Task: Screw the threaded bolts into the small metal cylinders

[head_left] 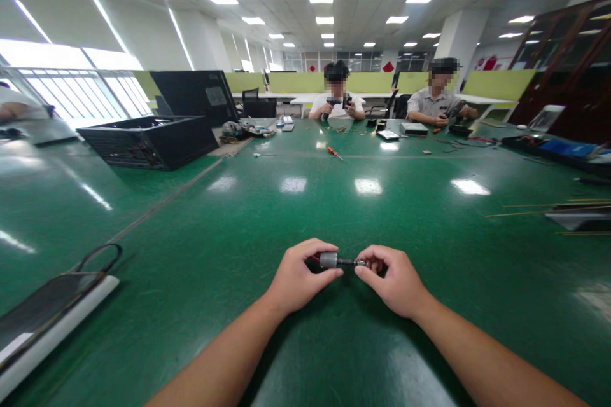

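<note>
Low in the middle of the head view, my left hand [300,276] grips a small grey metal cylinder [328,260] between thumb and fingers; it looks like a small motor. A thin dark shaft [345,262] runs from it to the right, lying level above the table. My right hand [394,276] pinches the shaft's far end, where a bit of shiny metal shows at the fingertips. A dark red part peeks out behind the cylinder, inside my left hand. Fine detail of the piece is too small to tell.
On the green table [267,203] lie an orange screwdriver [335,152] and, at left, an open black computer case [147,140]. A dark device with a cable loop [52,305] is at near left. Thin rods [529,210] stick in from the right. Two people sit opposite, handling tools.
</note>
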Demonstrator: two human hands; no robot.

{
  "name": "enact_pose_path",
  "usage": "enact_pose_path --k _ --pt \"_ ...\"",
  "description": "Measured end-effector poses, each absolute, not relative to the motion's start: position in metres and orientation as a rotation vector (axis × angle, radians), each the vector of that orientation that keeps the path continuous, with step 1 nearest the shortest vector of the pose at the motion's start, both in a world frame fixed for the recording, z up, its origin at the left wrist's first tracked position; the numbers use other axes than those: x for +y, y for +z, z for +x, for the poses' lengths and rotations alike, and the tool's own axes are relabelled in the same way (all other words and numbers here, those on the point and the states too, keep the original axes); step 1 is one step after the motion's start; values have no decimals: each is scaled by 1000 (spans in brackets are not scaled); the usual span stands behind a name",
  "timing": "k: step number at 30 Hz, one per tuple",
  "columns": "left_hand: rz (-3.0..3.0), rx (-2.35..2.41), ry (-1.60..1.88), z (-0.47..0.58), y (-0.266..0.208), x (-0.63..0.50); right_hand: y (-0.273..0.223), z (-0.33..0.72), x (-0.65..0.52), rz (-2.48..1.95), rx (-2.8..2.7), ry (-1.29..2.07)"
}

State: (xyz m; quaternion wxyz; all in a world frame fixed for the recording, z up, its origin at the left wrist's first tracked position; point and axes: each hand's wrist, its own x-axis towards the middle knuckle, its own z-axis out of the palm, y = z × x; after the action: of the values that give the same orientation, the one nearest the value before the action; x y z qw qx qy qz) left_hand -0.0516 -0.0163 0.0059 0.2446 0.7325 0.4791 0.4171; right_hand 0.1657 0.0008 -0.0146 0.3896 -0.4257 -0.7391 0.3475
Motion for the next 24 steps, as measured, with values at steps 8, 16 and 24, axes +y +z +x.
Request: enact_pose_path --k 8,16,24 --pt "1970 1307 1157 -53 6 -16 -13 168 0 -1056 -1852 880" --pt "1973 1316 1160 -53 5 -17 -12 168 0 -1049 -1835 866" --pt "1949 1330 1180 -53 7 -17 -9 168 -1 -1043 -1779 878"
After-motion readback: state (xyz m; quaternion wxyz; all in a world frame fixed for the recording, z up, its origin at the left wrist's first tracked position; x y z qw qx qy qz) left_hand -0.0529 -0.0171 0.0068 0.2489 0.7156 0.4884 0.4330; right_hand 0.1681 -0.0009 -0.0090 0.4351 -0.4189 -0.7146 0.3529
